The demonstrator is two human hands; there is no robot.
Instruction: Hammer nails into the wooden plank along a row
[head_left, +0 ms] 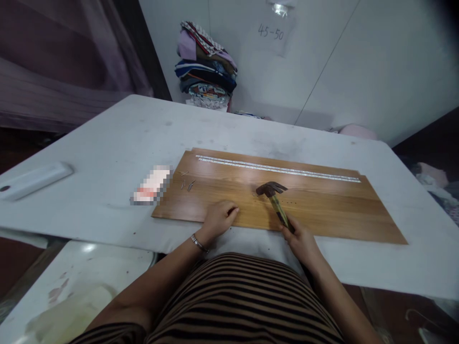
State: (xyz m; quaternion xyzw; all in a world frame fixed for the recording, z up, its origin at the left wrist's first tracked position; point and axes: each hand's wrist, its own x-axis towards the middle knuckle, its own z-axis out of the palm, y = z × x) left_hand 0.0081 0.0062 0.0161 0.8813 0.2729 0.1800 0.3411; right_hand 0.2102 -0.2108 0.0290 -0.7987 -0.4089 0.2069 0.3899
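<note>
A brown wooden board (333,200) lies flat on the white table. My right hand (301,239) is wrapped round the lower handle of a claw hammer (276,203). The hammer's rusty head is over the middle of the board; whether it touches the wood I cannot tell. Curled closed, my left hand (219,217) rests at the near edge of the board, and the inside of its fingers is hidden. Several loose nails (191,185) are scattered on the board's left end. Small dark dots run in a row near the hammer head.
Two pale marked strips (279,168) lie along the board's far side. Left of the board is a blurred-out pinkish object (152,185), and farther left a white elongated object (36,180). Folded clothes (208,67) are stacked behind the table (107,138), against the wall.
</note>
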